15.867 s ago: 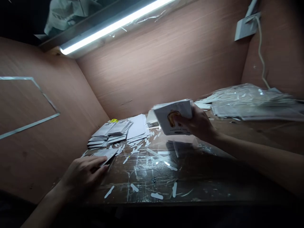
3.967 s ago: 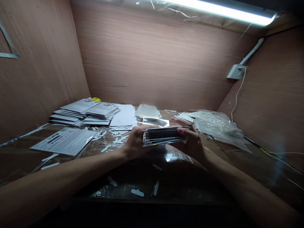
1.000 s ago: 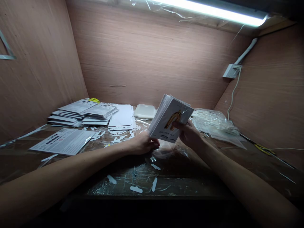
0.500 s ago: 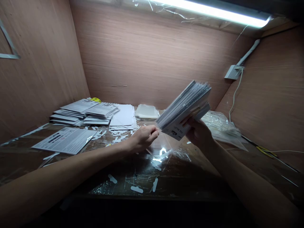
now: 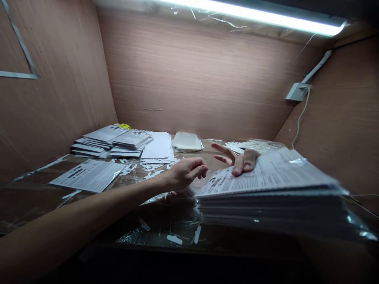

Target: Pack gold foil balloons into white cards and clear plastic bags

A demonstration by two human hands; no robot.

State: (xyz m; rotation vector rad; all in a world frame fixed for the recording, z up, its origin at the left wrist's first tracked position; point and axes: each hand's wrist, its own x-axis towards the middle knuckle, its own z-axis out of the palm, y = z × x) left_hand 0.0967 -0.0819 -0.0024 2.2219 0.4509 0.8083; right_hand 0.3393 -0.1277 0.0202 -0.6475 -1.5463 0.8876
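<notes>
My right hand (image 5: 245, 159) grips a thick stack of printed cards (image 5: 275, 173) in clear plastic sleeves. Some of its fingers bend over the stack's far edge and others stick out free; the palm and forearm are hidden behind it. The stack is tilted, its printed top and near edge facing me. Beside the stack's left corner, my left hand (image 5: 189, 172) is closed, thumb against curled fingers; whether anything is pinched inside cannot be seen. A single printed card (image 5: 87, 175) lies flat on the table at left.
Piles of printed cards (image 5: 103, 136), white sheets (image 5: 158, 148) and a pile of clear sleeves (image 5: 187, 141) stand at the back. White cut-outs (image 5: 174, 239) are scattered on the table. Plastic-wrapped material (image 5: 251, 146) lies back right, below a cable and socket box (image 5: 297, 92).
My right hand has turned the stack over and brought it nearer and lower right, so a text side now faces up. My left hand stays closed, now apart from the stack's corner.
</notes>
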